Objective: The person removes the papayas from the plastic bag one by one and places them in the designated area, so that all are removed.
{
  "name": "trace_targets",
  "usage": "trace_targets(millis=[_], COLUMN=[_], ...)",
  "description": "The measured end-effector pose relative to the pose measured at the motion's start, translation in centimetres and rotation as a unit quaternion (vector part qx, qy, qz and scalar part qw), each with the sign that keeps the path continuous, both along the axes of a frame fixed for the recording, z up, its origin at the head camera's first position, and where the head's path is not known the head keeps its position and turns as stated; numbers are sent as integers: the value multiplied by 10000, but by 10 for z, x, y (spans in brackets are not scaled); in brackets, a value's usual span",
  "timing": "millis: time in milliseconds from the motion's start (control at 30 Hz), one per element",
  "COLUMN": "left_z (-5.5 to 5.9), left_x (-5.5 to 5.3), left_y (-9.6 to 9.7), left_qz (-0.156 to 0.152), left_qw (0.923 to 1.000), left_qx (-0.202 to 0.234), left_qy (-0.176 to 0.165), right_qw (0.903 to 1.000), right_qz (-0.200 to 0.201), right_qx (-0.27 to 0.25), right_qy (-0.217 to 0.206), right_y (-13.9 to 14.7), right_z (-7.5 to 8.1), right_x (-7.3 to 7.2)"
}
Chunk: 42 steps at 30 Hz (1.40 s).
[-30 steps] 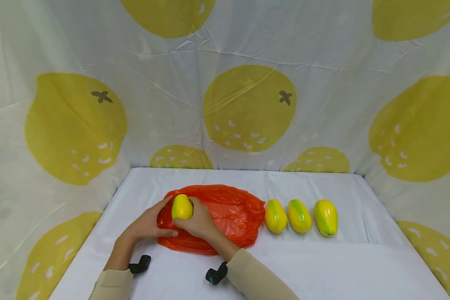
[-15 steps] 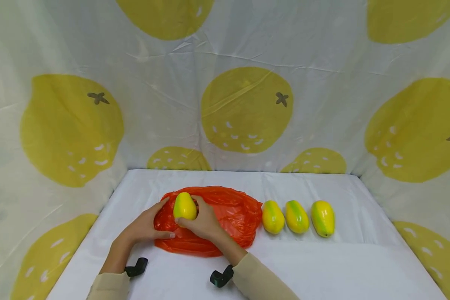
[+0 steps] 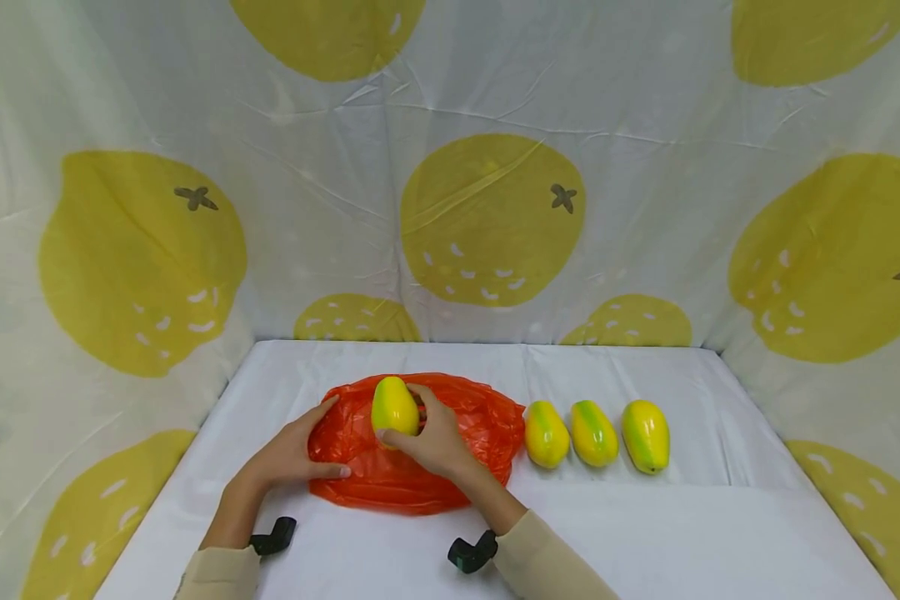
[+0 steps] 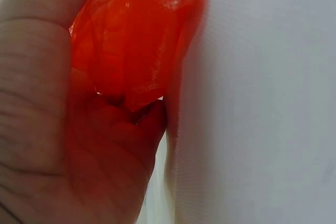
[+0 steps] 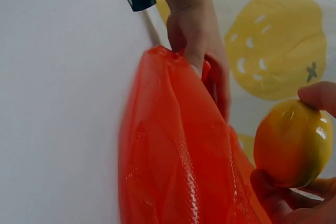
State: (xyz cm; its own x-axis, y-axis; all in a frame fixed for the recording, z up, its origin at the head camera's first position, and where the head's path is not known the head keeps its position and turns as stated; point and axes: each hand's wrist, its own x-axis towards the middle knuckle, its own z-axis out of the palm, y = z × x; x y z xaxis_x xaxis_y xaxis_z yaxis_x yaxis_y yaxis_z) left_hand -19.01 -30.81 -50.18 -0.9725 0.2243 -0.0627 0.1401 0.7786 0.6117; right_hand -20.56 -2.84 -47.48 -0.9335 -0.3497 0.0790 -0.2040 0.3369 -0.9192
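Observation:
A yellow papaya (image 3: 394, 407) with a green tinge is held by my right hand (image 3: 438, 437), thumb on the near side and fingers behind. It stands over the red plastic bag (image 3: 465, 425), and the right wrist view shows this papaya (image 5: 294, 142) apart from the bag. My left hand (image 3: 288, 450) grips the bag's left end, its thumb along the front and its fingers at the back. In the left wrist view the thin red film (image 4: 136, 35) lies inside the curve of that hand. Whatever is inside the bag is hidden.
Three more yellow-green papayas stand in a row right of the bag: the nearest papaya (image 3: 547, 434) close to its edge, then a middle papaya (image 3: 594, 433) and a right papaya (image 3: 647, 437). A white cloth (image 3: 645, 533) covers the table, with lemon-printed curtains (image 3: 330, 208) around it.
My right hand has carried the papaya to the right and a little upward over the bag, away from the left hand. The left hand keeps its place at the bag's left end.

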Motion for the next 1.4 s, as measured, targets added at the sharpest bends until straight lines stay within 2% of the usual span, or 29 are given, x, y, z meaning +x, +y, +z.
trace_targets(millis=[167,367,633,867,1167,1400], left_z=[-3,-5,-5,-3,-3,-5], left_x=[2,0,0,-2,-3,-4], left_y=[-1,-2,-1,-1,-2,-3], left_qz=[72,26,6,-127,-92,-123], left_qw=[9999,10000,10000,9999,9999,9999], left_qx=[88,65,72,33,17,16], left_qy=[-129,-15,-31,94,85,109], right_qw=[10000,9998,9994,9992,9972,9970], right_qz=[0,-70,-170,-225,-549,-541], right_qx=[21,135,291,305,459,475], right_qy=[3,97,30,94,233,275], right_y=[13,26,46,66,94,110], right_z=[3,9,12,17,23,26], right_x=[-1,-1,3,4,1,3])
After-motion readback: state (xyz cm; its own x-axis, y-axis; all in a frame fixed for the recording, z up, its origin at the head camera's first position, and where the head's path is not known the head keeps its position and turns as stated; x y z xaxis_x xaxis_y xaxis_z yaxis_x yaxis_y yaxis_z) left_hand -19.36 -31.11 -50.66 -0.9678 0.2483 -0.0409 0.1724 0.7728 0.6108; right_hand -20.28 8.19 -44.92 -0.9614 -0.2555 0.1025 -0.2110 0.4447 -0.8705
